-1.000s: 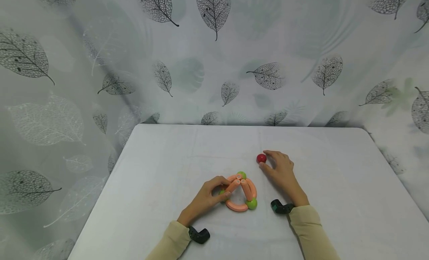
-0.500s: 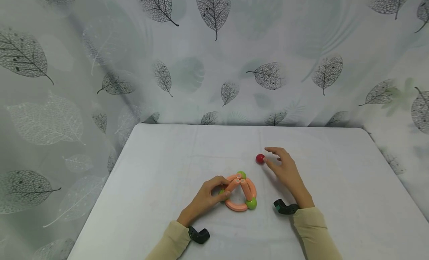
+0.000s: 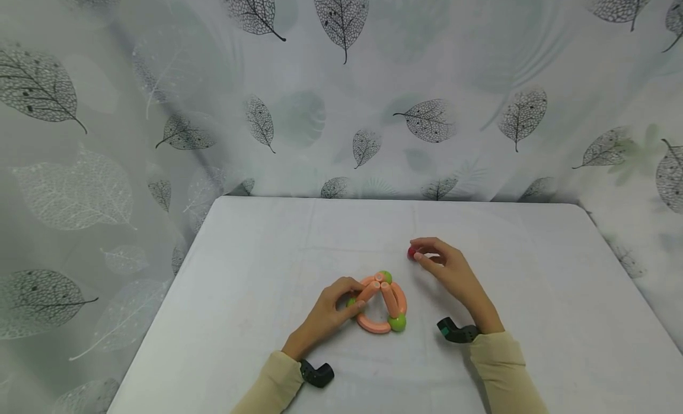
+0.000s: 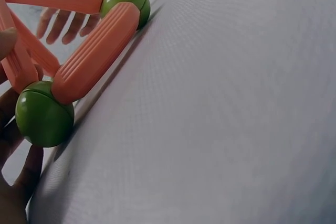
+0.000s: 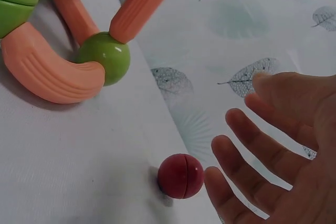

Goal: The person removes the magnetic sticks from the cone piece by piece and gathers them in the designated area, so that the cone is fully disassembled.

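My left hand point(image 3: 322, 316) grips the left side of a toy frame built from magnetic-style orange rods and green balls point(image 3: 392, 300). In the left wrist view, its thumb lies on an upright orange rod point(image 4: 84, 61) and fingers sit behind a green ball point(image 4: 44, 114). Curved orange rods form the ring on the table, and straight ones lean inward to a top. Farther back, my right hand point(image 3: 450, 270) reaches over a red ball point(image 3: 411, 253), its fingertips right at it. The right wrist view shows those fingers loose and the whole red ball point(image 5: 180, 176) beyond them, ungrasped.
A white-covered table point(image 3: 256, 254) lies under everything. Leaf-patterned curtains point(image 3: 341, 105) stand behind and at the sides. Dark wrist devices point(image 3: 317, 374) are strapped to both wrists.
My right hand first drew back a little from the red ball, then its index finger came over it. The toy frame has shifted very slightly; my left hand stays on it.
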A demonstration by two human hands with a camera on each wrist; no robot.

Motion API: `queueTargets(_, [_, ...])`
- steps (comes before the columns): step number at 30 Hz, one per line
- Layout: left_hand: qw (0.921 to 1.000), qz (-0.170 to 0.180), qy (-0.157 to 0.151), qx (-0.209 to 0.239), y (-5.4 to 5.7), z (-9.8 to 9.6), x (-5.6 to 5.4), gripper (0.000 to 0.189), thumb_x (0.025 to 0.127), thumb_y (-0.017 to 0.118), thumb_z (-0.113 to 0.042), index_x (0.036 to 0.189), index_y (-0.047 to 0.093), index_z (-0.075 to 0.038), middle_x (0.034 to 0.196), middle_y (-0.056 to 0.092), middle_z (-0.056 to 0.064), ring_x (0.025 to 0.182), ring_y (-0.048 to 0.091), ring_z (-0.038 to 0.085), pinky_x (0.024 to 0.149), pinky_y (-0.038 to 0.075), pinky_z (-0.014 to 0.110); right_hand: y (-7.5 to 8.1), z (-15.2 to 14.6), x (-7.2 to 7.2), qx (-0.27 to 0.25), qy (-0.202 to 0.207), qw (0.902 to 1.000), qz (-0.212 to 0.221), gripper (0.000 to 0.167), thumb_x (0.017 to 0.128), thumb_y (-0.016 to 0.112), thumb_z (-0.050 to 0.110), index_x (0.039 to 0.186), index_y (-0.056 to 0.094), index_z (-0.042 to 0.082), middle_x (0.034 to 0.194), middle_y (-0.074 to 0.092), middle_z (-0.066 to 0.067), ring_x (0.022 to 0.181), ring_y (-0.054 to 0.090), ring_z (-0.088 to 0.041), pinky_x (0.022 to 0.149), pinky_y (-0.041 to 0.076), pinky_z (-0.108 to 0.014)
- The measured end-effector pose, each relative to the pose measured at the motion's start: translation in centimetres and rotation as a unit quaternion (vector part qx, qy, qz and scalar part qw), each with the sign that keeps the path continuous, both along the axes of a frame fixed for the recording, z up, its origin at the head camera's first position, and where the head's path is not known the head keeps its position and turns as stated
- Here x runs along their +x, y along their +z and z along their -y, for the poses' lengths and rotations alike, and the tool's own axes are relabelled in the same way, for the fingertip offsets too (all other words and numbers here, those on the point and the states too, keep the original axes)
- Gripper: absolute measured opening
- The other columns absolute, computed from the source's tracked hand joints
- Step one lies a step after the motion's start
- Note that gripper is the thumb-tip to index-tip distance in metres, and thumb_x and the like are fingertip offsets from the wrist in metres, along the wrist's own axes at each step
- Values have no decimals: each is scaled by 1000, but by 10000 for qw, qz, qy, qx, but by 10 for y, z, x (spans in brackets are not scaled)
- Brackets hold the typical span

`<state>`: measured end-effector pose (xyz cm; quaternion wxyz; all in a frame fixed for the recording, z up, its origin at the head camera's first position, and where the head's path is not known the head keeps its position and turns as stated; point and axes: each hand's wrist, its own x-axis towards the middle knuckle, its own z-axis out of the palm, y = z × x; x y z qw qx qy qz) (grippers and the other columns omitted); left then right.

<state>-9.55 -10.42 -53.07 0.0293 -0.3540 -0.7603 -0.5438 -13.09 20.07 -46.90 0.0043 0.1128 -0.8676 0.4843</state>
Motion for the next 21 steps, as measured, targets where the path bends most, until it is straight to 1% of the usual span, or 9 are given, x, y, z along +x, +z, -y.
queueTargets(3, [9998,-145,107,-16,0,1,0,26,95,73,-3,120,67,-11,112,67,7,104,60,20,94,55,31,0,4,3,138,130,9998,-5,33,104,65,28,135,66,14,129,73,-5,114,63,-11,96,53,-25])
queueTargets(7, [9990,-379,227,-112,2,0,-2,26,94,74,-3,117,67,-13,110,67,4,107,58,23,97,50,32,1,11,9,156,300,9994,-53,32,104,65,27,134,66,15,130,71,-5,114,64,-16,97,53,-29])
queueTargets(9, [9985,-458,228,-167,3,-1,-4,27,92,76,-4,116,68,-14,109,68,3,109,57,22,100,47,33,2,14,13,150,413,9990,-20,33,104,66,26,135,66,14,130,71,-5,113,65,-16,96,54,-29])
queueTargets(11, [9981,-512,138,-312,3,0,-4,28,90,77,-7,116,69,-15,111,68,1,113,55,22,106,42,35,1,16,18,138,575,9982,32,34,103,67,25,134,66,12,128,71,-6,110,66,-15,94,54,-28])
queueTargets(13, [9974,-518,31,-493,3,1,-5,31,88,79,-10,118,69,-15,115,67,0,119,52,23,110,39,38,0,17,22,124,774,9969,86,33,102,69,24,132,67,10,127,72,-6,106,66,-13,92,55,-26])
queueTargets(16, [9950,-542,-107,-837,3,2,-5,35,87,80,-15,121,70,-16,123,65,-1,128,47,23,115,35,41,0,17,26,98,1172,9928,241,29,101,70,23,128,69,12,123,73,-4,100,65,-10,87,55,-25])
queueTargets(18, [9931,-544,-133,-1028,3,3,-5,36,88,80,-17,122,70,-16,128,64,-1,131,44,24,115,37,43,1,17,27,45,1458,9883,451,27,101,70,24,126,70,15,121,73,-3,98,64,-9,84,54,-25])
queueTargets(21, [9902,-536,-107,-1283,3,5,-6,37,89,80,-20,124,70,-17,131,63,-2,134,43,24,115,38,44,1,16,27,-29,1883,9792,752,26,101,69,24,126,70,18,119,73,-3,99,64,-10,86,54,-25])
